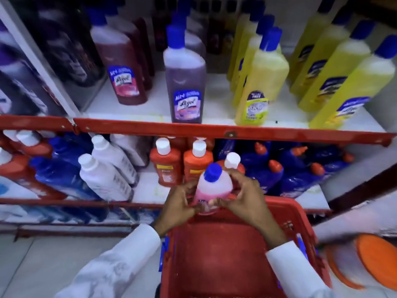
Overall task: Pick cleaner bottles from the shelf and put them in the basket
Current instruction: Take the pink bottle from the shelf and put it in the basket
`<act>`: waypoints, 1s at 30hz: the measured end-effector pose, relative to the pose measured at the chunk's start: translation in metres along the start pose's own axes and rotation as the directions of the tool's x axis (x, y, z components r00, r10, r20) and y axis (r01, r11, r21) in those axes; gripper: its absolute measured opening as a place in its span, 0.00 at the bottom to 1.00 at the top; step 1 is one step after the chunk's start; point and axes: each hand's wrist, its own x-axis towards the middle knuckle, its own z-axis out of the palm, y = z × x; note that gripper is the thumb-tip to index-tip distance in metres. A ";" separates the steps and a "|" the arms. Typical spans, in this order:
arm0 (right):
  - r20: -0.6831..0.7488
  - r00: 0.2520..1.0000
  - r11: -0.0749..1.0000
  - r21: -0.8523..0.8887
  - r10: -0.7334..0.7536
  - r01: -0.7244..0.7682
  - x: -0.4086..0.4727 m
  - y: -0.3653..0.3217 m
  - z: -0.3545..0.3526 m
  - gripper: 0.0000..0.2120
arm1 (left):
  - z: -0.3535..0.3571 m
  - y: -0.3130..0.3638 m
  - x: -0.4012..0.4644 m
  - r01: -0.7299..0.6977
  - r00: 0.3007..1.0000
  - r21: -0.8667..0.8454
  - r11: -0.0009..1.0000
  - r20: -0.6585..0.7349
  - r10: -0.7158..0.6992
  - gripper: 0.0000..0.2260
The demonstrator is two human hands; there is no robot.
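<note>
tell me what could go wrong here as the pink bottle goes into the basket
1. Both hands, left and right, hold the pink bottle right over the red basket's far rim; lowered straight, it may catch the rim.
2. The basket looks bare inside, so an upright bottle could tip.
3. The orange bottles stand close behind and could get bumped.

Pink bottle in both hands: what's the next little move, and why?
Probably lower the pink bottle straight down into the red basket. Left hand and right hand hold it upright at the basket's far rim, and the visible basket floor looks bare.
</note>
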 end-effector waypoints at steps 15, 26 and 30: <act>0.250 0.920 0.953 -0.051 0.302 -0.299 -0.036 0.182 0.071 0.29 | 0.115 -0.187 -0.004 0.421 0.898 -0.073 0.904 -0.107 -0.427 0.19; 0.275 0.907 0.945 -0.160 0.320 -0.285 -0.027 0.184 0.071 0.24 | 0.093 -0.141 -0.005 0.566 0.822 0.029 0.824 -0.099 -0.561 0.30; 0.103 0.968 0.969 -0.121 0.228 -0.215 -0.019 0.134 0.045 0.18 | 0.048 -0.076 -0.015 0.488 0.856 0.399 0.776 -0.046 -0.515 0.21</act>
